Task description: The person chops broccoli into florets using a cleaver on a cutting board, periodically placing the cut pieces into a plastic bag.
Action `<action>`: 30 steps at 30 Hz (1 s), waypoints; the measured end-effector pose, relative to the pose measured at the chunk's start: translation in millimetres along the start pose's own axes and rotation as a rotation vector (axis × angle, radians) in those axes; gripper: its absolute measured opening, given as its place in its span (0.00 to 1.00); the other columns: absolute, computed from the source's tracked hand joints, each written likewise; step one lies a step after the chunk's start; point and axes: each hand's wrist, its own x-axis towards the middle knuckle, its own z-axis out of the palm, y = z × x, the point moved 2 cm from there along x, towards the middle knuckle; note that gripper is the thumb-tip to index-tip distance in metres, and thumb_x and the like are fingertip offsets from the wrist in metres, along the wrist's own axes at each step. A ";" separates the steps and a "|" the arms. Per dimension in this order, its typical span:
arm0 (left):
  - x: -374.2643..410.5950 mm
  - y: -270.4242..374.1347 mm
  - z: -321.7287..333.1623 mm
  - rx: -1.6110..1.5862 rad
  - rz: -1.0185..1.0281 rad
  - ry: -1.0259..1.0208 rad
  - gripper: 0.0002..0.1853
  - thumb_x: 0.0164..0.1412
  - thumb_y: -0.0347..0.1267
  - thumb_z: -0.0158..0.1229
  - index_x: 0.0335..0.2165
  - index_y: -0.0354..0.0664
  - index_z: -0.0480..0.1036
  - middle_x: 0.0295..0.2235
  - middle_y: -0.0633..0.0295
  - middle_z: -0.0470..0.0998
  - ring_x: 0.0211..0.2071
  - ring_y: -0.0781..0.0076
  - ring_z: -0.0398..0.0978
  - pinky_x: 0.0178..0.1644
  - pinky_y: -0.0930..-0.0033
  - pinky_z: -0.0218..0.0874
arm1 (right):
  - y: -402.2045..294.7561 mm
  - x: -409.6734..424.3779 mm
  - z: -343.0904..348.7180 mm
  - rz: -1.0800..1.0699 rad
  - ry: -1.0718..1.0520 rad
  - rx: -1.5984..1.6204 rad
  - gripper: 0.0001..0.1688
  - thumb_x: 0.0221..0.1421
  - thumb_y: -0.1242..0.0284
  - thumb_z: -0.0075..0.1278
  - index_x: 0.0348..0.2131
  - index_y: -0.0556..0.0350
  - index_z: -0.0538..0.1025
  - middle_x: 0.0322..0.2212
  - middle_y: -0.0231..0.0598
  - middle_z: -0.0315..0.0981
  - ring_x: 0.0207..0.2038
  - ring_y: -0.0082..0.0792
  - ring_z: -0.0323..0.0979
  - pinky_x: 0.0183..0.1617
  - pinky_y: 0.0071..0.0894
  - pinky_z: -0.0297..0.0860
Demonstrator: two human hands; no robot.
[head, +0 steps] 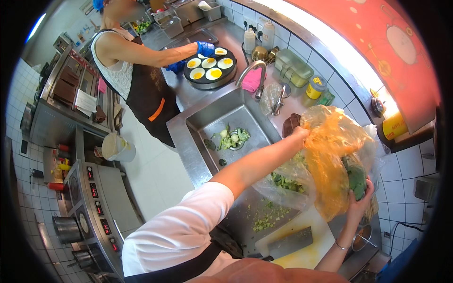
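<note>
My left hand (pixel 300 137) grips the upper edge of an orange plastic bag (pixel 320 177) and holds it up. At the bag's right side, my right hand (pixel 361 198) has its fingers around a dark green broccoli head (pixel 356 178). Whether the broccoli is inside the bag or just outside it, I cannot tell. Below my left forearm lies a clear plastic bag (pixel 305 173) with cut broccoli florets (pixel 288 183). Nearer to me, a cleaver (pixel 293 241) rests flat on a white, yellow-stained cutting board (pixel 320 228).
Broccoli pieces (pixel 226 138) lie by the drain of the steel sink (pixel 237 115), under a curved faucet (pixel 261 76). Green crumbs (pixel 267 219) litter the counter. Beyond the sink, a co-worker in a dark apron (pixel 152 95) handles eggs on a round griddle (pixel 212 83). A white bucket (pixel 125 150) stands left.
</note>
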 end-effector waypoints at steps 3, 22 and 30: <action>5.8 -4.6 -11.7 -0.345 -0.013 -0.081 0.12 0.58 0.24 0.56 0.42 0.34 0.74 0.35 0.52 0.79 0.31 0.56 0.80 0.33 0.56 0.73 | -9.4 -19.5 -25.3 -0.032 0.153 0.000 0.37 0.48 0.90 0.50 0.57 0.59 0.61 0.62 0.44 0.55 0.61 0.39 0.58 0.66 0.37 0.54; -249.6 81.9 50.3 1.083 0.938 -0.377 0.25 0.54 0.28 0.63 0.50 0.36 0.64 0.50 0.52 0.67 0.50 0.60 0.69 0.51 0.60 0.64 | -89.6 -160.2 -36.4 -0.113 0.065 0.104 0.36 0.49 0.79 0.56 0.57 0.51 0.63 0.61 0.52 0.55 0.62 0.45 0.57 0.64 0.42 0.57; -406.2 -14.8 -78.6 1.511 0.287 -0.765 0.57 0.37 0.42 0.76 0.61 0.38 0.52 0.60 0.42 0.57 0.63 0.42 0.52 0.66 0.53 0.49 | -129.1 -189.2 93.5 -0.296 -0.735 -0.138 0.36 0.32 0.82 0.59 0.47 0.50 0.71 0.52 0.39 0.69 0.54 0.50 0.67 0.51 0.43 0.71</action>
